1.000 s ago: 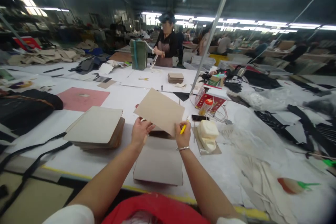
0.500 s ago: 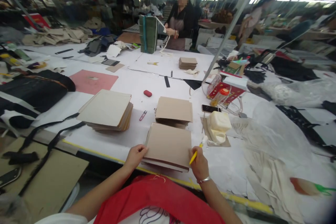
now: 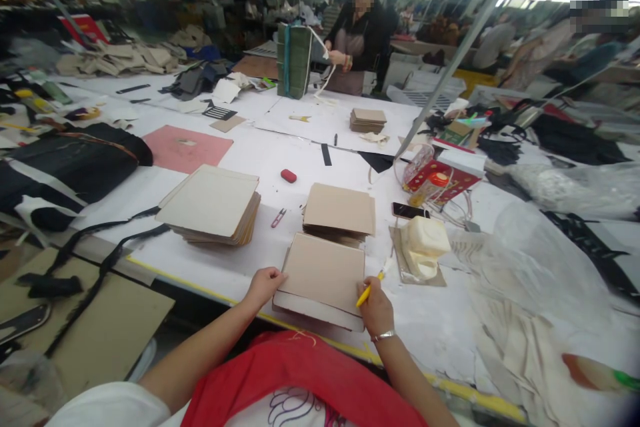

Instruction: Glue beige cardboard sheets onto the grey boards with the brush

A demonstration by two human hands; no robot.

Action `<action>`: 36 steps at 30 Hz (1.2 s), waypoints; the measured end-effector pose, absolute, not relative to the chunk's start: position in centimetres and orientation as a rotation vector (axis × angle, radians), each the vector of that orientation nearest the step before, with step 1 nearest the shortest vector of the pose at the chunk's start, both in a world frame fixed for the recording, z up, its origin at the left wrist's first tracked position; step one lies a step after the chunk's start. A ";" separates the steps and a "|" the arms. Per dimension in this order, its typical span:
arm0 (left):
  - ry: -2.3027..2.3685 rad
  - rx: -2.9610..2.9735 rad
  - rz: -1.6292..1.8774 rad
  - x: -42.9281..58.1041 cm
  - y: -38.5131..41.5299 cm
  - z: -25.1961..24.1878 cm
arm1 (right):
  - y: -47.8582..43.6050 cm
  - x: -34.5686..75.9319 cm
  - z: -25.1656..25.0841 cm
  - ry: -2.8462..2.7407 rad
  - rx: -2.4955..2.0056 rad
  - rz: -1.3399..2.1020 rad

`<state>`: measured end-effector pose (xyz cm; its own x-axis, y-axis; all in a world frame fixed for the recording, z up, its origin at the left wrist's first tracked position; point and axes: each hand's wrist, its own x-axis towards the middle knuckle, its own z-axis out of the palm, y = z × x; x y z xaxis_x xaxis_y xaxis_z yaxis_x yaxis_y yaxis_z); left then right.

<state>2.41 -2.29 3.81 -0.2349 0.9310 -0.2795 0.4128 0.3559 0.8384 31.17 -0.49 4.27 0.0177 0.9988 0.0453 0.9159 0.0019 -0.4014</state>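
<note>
A tan cardboard sheet lies on a grey board at the near edge of the white table. My left hand grips the sheet's left edge, fingers curled over it. At the sheet's right edge my right hand is closed around a yellow pen, tip pointing up and right. A stack of similar tan sheets sits just beyond. A larger stack of boards lies to the left.
A cream foam block, a phone and red packaging lie right of the stacks. A red eraser and small snips lie between them. Dark fabric is at left. A person works across the table.
The sheet I held up a second ago now lies flat on the board at the table edge. Both hands came down with it, and the view tilted lower.
</note>
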 end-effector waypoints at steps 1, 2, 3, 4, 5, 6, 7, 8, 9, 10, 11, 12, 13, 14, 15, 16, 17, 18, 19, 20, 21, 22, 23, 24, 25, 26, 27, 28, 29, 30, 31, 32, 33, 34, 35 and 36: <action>1.801 1.189 0.793 2.3 -2.2 3.9 | -0.5 31.1 4.3 -1.974 -1.998 0.358; 1.786 1.196 0.773 2.3 -2.2 4.1 | -0.5 31.1 4.3 -1.979 -2.013 0.351; 1.772 1.201 0.753 2.2 -2.1 4.2 | -0.5 31.1 4.3 -1.983 -2.028 0.347; 1.763 1.206 0.736 2.2 -2.1 4.3 | -0.5 31.0 4.4 -1.985 -2.045 0.351; 1.755 1.215 0.723 2.2 -2.1 4.3 | -0.5 31.0 4.6 -1.987 -2.064 0.362; 1.749 1.224 0.711 2.1 -2.0 4.3 | -0.6 30.9 4.7 -1.991 -2.083 0.377; 1.744 1.232 0.700 2.1 -1.9 4.2 | -0.5 30.9 4.9 -1.997 -2.100 0.392; 1.738 1.240 0.691 2.0 -1.8 4.1 | -0.5 30.9 5.0 -2.003 -2.118 0.403; 1.731 1.248 0.680 2.0 -1.7 4.0 | -0.4 30.9 5.1 -2.009 -2.136 0.409; 1.725 1.257 0.671 1.9 -1.6 3.8 | -0.4 30.8 5.2 -2.015 -2.154 0.411; 1.721 1.265 0.662 1.9 -1.5 3.7 | -0.3 30.8 5.2 -2.019 -2.169 0.408; 1.720 1.274 0.652 1.8 -1.4 3.6 | -0.2 30.8 5.3 -2.021 -2.183 0.409; 1.719 1.283 0.640 1.8 -1.3 3.5 | -0.2 30.8 5.4 -2.020 -2.193 0.412; 1.721 1.290 0.629 1.8 -1.2 3.4 | -0.2 30.8 5.4 -2.018 -2.200 0.421; 1.725 1.291 0.618 1.8 -1.2 3.3 | -0.1 30.8 5.5 -2.017 -2.203 0.431; 1.733 1.287 0.609 1.9 -1.1 3.3 | -0.1 30.8 5.5 -2.019 -2.203 0.443; 1.741 1.282 0.602 1.9 -1.0 3.3 | -0.1 30.7 5.6 -2.026 -2.201 0.454; 1.750 1.276 0.599 1.9 -1.0 3.4 | 0.0 30.7 5.6 -2.039 -2.198 0.462; 1.754 1.271 0.591 1.9 -0.9 3.5 | 0.0 30.7 5.7 -2.055 -2.196 0.462; 1.755 1.272 0.574 1.8 -0.9 3.8 | 0.0 30.6 5.7 -2.073 -2.195 0.458; 1.751 1.282 0.552 1.8 -0.9 4.0 | 0.0 30.6 5.7 -2.091 -2.196 0.452; 1.747 1.297 0.528 1.7 -0.9 4.4 | 0.0 30.5 5.6 -2.106 -2.197 0.444; 1.747 1.313 0.504 1.6 -0.9 4.7 | 0.0 30.4 5.5 -2.118 -2.201 0.433; 1.755 1.328 0.489 1.5 -0.9 5.0 | 0.1 30.4 5.4 -2.128 -2.202 0.421; 1.772 1.330 0.478 1.3 -0.9 5.2 | 0.2 30.4 5.3 -2.140 -2.200 0.409; 1.792 1.329 0.471 1.2 -0.9 5.4 | 0.2 30.3 5.1 -2.153 -2.197 0.395; 1.811 1.323 0.462 1.1 -0.9 5.5 | 0.3 30.3 5.1 -2.165 -2.195 0.380; 1.825 1.317 0.450 1.0 -0.9 5.5 | 0.4 30.3 5.0 -2.176 -2.197 0.367; 1.833 1.316 0.434 0.9 -0.8 5.5 | 0.4 30.3 5.0 -2.187 -2.200 0.357; 1.834 1.321 0.415 0.9 -0.7 5.4 | 0.4 30.3 5.1 -2.198 -2.204 0.348; 1.830 1.328 0.395 1.0 -0.6 5.3 | 0.4 30.3 5.2 -2.209 -2.207 0.340; 1.824 1.339 0.373 1.0 -0.5 5.2 | 0.4 30.3 5.2 -2.219 -2.209 0.330; 1.819 1.357 0.345 1.1 -0.4 5.1 | 0.4 30.3 5.3 -2.231 -2.209 0.319; 1.813 1.378 0.316 1.1 -0.2 5.1 | 0.4 30.2 5.4 -2.245 -2.208 0.306; 1.809 1.397 0.292 1.1 0.0 5.1 | 0.4 30.1 5.5 -2.261 -2.211 0.291; 1.812 1.425 0.268 1.1 0.1 5.1 | 0.4 29.9 5.6 -2.279 -2.217 0.274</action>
<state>1.09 0.12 5.11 -0.0479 0.8907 -0.4521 0.7216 0.3438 0.6009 29.90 0.42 5.58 -0.0338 0.9874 -0.1544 0.9959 0.0203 -0.0881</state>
